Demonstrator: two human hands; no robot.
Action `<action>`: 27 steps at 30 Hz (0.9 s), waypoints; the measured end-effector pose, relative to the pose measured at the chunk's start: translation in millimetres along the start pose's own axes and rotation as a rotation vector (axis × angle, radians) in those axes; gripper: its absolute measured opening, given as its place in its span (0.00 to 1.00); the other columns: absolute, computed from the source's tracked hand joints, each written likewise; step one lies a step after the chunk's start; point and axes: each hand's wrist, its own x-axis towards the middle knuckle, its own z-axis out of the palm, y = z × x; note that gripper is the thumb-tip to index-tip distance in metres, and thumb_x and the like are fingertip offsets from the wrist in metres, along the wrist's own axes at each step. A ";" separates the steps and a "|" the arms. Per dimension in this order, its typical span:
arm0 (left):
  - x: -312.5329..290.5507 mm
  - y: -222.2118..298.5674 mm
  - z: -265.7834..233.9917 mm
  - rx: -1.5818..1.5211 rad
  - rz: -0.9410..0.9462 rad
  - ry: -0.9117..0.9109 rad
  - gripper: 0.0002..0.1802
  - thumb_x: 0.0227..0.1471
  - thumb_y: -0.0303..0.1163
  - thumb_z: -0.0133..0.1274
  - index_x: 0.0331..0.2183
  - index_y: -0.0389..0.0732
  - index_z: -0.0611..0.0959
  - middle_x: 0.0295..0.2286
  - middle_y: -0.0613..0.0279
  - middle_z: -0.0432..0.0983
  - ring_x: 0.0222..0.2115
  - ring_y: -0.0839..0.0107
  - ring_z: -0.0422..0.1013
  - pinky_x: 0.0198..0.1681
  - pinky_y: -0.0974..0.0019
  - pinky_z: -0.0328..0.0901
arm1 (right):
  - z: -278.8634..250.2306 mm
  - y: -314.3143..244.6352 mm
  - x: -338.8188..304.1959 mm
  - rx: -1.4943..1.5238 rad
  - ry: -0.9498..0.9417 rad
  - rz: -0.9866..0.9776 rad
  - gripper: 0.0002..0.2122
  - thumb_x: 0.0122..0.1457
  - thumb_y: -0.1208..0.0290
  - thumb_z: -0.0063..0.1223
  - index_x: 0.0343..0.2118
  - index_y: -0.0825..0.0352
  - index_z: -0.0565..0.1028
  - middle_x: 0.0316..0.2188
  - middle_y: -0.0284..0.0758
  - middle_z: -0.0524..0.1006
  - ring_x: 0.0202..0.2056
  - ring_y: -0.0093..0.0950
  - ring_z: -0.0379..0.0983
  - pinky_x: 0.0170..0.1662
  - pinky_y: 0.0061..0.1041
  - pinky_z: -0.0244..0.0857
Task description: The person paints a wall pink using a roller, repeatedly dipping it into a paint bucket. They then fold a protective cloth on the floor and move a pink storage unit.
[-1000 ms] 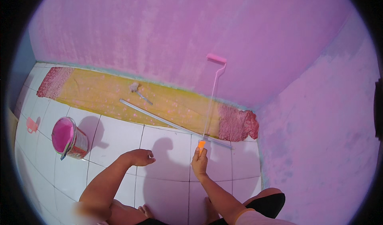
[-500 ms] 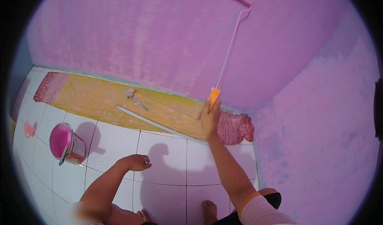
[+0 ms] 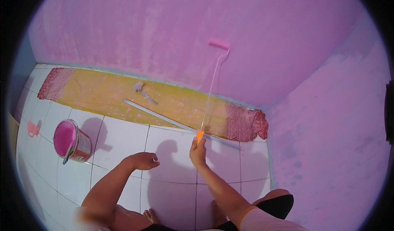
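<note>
My right hand (image 3: pixel 198 152) is wrapped around the orange handle of a paint roller (image 3: pixel 212 84). The roller's long thin rod slants up from my fist, and its pink sleeve rests against the lower part of the pink-purple wall (image 3: pixel 262 30). My left hand (image 3: pixel 144 161) hangs over the white floor tiles, loosely curled with thumb and fingers a little apart, and holds nothing. To its left stands a bucket (image 3: pixel 67 138) of pink paint, with a tool handle leaning at its rim.
Along the wall's foot lies a yellow cloth (image 3: pixel 98 93) with dark red ends and pink spots. On it are a small grey-headed tool (image 3: pixel 139 87) and a long pale pole (image 3: pixel 160 116). A pink cup-like thing (image 3: pixel 33 128) sits left of the bucket. A second patchy wall (image 3: pixel 324 149) rises at right.
My right hand has come down and left toward me, and the roller's sleeve has slid down the wall and leftward. My left hand stays nearly where it was.
</note>
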 end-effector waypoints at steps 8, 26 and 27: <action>-2.1 4.5 -3.5 0.001 0.002 0.016 0.32 0.63 0.57 0.47 0.54 0.39 0.78 0.49 0.47 0.78 0.52 0.50 0.73 0.57 0.53 0.65 | 33.1 86.0 -68.4 0.032 -0.058 0.034 0.19 0.72 0.54 0.39 0.46 0.71 0.63 0.30 0.59 0.77 0.35 0.61 0.76 0.38 0.53 0.69; -0.8 2.7 -2.4 0.000 0.017 0.027 0.31 0.63 0.56 0.48 0.54 0.40 0.78 0.47 0.50 0.80 0.50 0.52 0.74 0.55 0.55 0.66 | 11.9 28.3 -32.8 0.012 0.030 -0.021 0.17 0.71 0.55 0.41 0.44 0.68 0.61 0.27 0.59 0.77 0.32 0.62 0.75 0.32 0.57 0.67; -0.5 2.4 -1.7 -0.002 0.013 0.027 0.31 0.63 0.56 0.48 0.53 0.39 0.78 0.46 0.50 0.80 0.50 0.52 0.74 0.55 0.55 0.66 | 15.6 36.5 -41.6 -0.021 -0.017 0.078 0.18 0.71 0.54 0.41 0.44 0.69 0.61 0.26 0.59 0.77 0.32 0.63 0.75 0.32 0.57 0.67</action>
